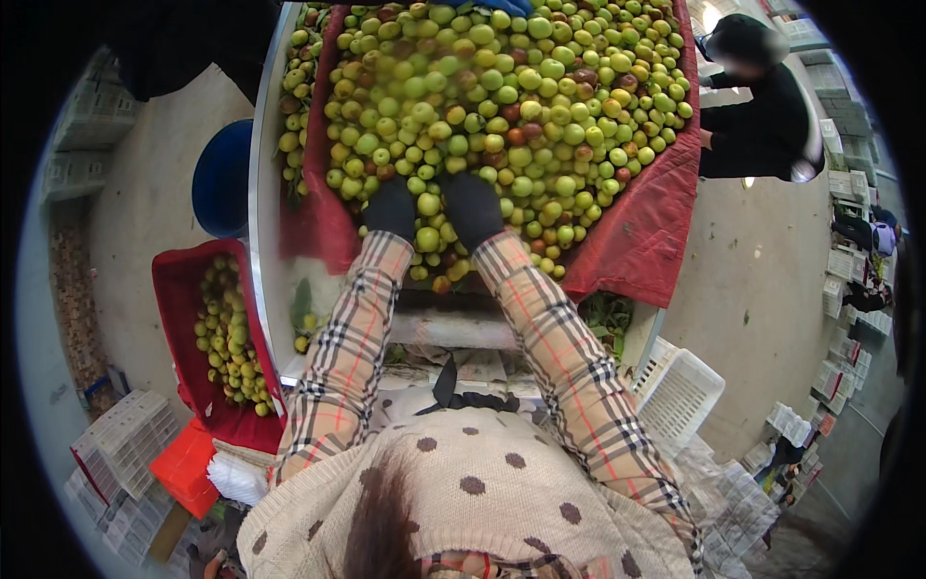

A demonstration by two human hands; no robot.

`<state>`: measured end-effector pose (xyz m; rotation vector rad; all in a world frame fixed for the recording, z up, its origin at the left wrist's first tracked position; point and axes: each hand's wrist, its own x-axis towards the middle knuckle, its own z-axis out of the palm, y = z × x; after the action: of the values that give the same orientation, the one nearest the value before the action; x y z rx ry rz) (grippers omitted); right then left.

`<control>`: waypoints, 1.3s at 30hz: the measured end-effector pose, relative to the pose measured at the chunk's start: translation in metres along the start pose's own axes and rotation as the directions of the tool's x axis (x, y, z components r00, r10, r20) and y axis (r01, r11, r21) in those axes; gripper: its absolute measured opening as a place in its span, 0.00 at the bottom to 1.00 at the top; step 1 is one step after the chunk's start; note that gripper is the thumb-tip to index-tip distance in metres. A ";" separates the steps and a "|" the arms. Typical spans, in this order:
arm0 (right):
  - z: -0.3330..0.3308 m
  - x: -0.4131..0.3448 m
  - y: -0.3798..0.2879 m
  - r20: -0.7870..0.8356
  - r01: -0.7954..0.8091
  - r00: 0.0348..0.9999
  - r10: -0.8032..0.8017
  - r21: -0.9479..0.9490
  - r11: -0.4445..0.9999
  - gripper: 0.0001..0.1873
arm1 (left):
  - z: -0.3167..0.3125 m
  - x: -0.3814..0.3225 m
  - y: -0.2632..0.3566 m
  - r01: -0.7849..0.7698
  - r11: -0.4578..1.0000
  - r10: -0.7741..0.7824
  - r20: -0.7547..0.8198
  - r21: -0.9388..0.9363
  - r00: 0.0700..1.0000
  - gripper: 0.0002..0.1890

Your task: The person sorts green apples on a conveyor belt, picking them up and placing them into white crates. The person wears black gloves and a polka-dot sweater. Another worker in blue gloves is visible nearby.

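A large heap of green and reddish-brown jujube-like fruits [550, 130] lies on a red cloth [644, 224] spread over a metal-edged sorting table. My left hand [391, 206], in a dark glove, rests among the fruits at the heap's near left part. My right hand [472, 208], gloved the same way, is a little to its right, also down in the fruits. The fingers of both hands are hidden by the fruits and the gloves, so whether either holds one is not clear. A few fruits lie between the two hands.
Left of the table stand a blue barrel [223, 179] and a red-lined crate [168, 289] with similar fruits. A white plastic crate [680, 391] is at the lower right. A person in black [759, 123] stands beyond the table's right side. An orange-red container [184, 467] sits lower left.
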<state>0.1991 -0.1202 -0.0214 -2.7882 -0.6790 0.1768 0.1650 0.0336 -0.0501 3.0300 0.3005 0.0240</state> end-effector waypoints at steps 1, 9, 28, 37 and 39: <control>-0.002 -0.012 0.003 0.009 -0.045 0.999 0.044 0.050 0.998 0.08 | 0.002 0.005 -0.002 0.021 1.000 -0.020 0.083 -0.004 0.996 0.07; -0.048 -0.113 0.034 0.006 -0.308 0.890 0.457 0.746 0.590 0.18 | -0.030 -0.030 -0.025 0.150 0.870 0.017 0.333 -0.470 0.943 0.19; -0.023 -0.128 -0.005 0.113 -0.217 0.971 0.210 0.786 0.578 0.12 | -0.064 -0.002 -0.088 -0.245 0.958 0.216 0.189 0.147 0.958 0.10; 0.041 -0.032 -0.116 0.098 0.070 0.988 -0.115 0.381 0.922 0.11 | -0.060 0.002 -0.081 -0.160 0.987 0.154 0.214 0.013 0.965 0.09; 0.053 -0.021 -0.124 0.068 0.019 0.996 -0.050 0.402 0.915 0.09 | -0.060 -0.001 -0.075 -0.173 0.985 0.168 0.139 0.019 0.976 0.08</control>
<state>0.1167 -0.0120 -0.0362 -2.3832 -0.6272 0.3737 0.1476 0.1119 0.0025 3.0594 0.0293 -0.1775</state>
